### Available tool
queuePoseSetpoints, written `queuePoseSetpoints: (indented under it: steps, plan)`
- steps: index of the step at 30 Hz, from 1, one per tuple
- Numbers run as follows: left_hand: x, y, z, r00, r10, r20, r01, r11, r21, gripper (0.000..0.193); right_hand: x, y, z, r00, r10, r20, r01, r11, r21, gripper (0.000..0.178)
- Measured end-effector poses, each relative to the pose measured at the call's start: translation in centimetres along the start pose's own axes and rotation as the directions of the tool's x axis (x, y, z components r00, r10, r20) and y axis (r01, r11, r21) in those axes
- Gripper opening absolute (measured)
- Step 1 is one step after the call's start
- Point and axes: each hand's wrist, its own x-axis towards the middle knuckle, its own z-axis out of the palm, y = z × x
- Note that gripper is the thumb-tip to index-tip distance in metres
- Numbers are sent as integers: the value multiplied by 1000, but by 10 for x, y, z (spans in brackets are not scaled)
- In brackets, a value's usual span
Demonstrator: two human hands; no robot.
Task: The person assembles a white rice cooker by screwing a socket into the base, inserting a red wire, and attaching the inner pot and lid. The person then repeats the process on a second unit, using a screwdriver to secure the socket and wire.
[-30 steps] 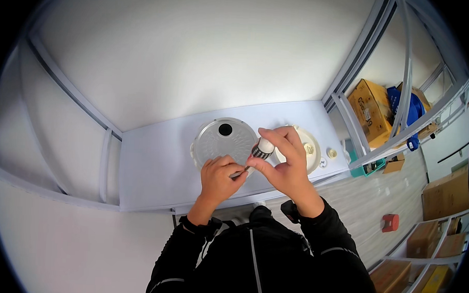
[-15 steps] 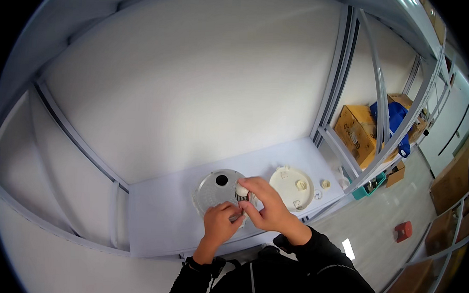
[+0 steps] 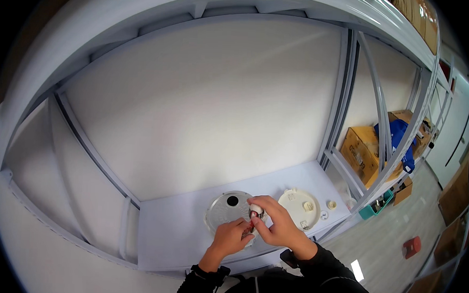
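My right hand (image 3: pixel 279 227) is closed around a small part (image 3: pixel 256 208) with a rounded white top and a dark, ribbed-looking lower side. Just left of it, my left hand (image 3: pixel 229 238) pinches at the part's lower end, where something thin and reddish shows between the fingertips; its kind is too small to make out. Both hands are held over the near right side of a round silver-grey disc (image 3: pixel 218 211), which has a black round opening near its far edge. To the right lies a round cream-white shell (image 3: pixel 291 200) with small fittings inside.
A small cream ring-shaped piece (image 3: pixel 332 204) and a small flat round piece (image 3: pixel 324 215) lie at the right of the white table (image 3: pixel 163 222). Metal frame posts (image 3: pixel 337 98) rise behind. Cardboard boxes (image 3: pixel 361 154), a teal bin (image 3: pixel 367 211) and a red stool (image 3: pixel 411 247) stand further right.
The whole view has shifted, so the table and hands sit lower and further right in the picture. Both hands stay at the small part, and the reddish bit between the fingers shows more clearly.
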Motion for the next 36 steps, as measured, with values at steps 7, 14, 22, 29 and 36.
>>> queuePoseSetpoints:
  steps: [7,14,22,29,36]
  plan:
    - [2,8,-2,999,11,-47,-12,1000,-28,25,-5,2,-4,997,-78,27,81,987,-139,48]
    - [0,2,-2,999,-37,13,37,999,14,23,6,-5,7,989,-138,-56,137,990,-17,47]
    - [1,0,0,999,-40,-6,39,998,-38,22,-2,1,3,999,-32,-1,32,999,-26,48]
    - [4,4,-3,998,21,-51,-20,999,27,22,-6,6,5,996,-92,-13,89,988,-123,46]
    - [1,-1,0,999,-46,18,46,999,-18,22,4,3,11,989,-97,-107,98,995,2,47]
